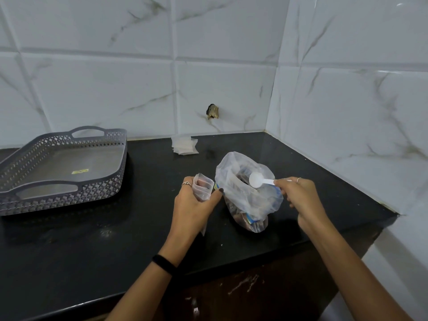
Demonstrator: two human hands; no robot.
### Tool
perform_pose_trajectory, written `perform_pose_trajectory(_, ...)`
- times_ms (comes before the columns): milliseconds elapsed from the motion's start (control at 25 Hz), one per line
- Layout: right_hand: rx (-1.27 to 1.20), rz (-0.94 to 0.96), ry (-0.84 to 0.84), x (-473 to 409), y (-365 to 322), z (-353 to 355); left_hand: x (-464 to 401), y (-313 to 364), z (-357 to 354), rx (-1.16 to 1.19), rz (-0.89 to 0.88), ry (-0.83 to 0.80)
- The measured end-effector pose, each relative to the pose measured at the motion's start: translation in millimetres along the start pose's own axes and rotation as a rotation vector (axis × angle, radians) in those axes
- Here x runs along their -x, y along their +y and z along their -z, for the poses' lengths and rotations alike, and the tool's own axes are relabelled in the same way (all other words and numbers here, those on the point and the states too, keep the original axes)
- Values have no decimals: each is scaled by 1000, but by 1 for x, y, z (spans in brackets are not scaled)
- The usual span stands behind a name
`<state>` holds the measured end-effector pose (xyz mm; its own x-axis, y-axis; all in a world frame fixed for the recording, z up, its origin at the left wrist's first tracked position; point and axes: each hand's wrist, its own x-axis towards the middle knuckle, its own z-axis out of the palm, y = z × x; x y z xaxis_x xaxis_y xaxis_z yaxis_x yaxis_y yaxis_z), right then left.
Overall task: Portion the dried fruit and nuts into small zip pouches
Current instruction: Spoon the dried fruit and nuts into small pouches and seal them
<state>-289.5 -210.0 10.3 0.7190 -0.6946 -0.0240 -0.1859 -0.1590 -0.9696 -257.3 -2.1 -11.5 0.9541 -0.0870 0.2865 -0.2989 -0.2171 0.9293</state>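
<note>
Head: left hand (194,205) grips pouch (203,187), right hand (298,195) spoon (260,180).

Glossy white marble-look wall tiles (222,84) with grey veining. Black stone-like countertop (92,239), smooth, faintly sheened, lightly dusted. Grey matt plastic tray (69,188), perforated lattice walls, smooth floor. Thin translucent plastic bag (245,188), crinkled and glossy. White matt plastic scoop (259,180), smooth. Clear soft plastic zip pouch (203,186), slightly frosted. Stack of clear plastic pouches (185,145), flat and shiny. Dark wood-look cabinet front (266,286), streaked with pale smears. Black matt wristband (164,264).
</note>
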Motion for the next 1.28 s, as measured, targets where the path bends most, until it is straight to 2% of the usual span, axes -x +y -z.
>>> perform_pose_trajectory(120, -52, -28, -25, -4, 2, 1, 5, 0, 2, 0, -3, 6)
perform_pose_trajectory(280, 60, -69, -34, -4, 4, -1, 9, -1, 3, 5, -3, 4)
perform_pose_trajectory(560, 119, 32, -25, -9, 24, 2, 15, -2, 4, 25, 17, 12)
perform_pose_trajectory(680, 288, 307, 139, 2, 14, 3, 14, -1, 6, 31, 30, -15)
perform_pose_trajectory(760, 203, 555, 204, 30, 0, -1, 13, 2, 7, 25, 22, -34)
perform_pose_trajectory(800, 123, 637, 157, 48, -8, -7, 13, 3, 7, 21, 15, -45)
perform_pose_trajectory(880, 55, 657, -82, 89, -20, -26, 13, 4, 8, 24, -10, -80)
perform_pose_trajectory(960, 169, 595, -299, 112, -19, -49, 15, 4, 9, 46, -14, -118)
perform_pose_trajectory(1000, 230, 563, -340, 115, -17, -58, 16, 5, 11, 61, -6, -129)
perform_pose_trajectory(1160, 257, 523, -312, 110, -17, -74, 16, 7, 18, 187, 23, -62)
perform_pose_trajectory(1280, 212, 565, -289, 106, -22, -79, 14, 1, 26, 74, -48, -103)
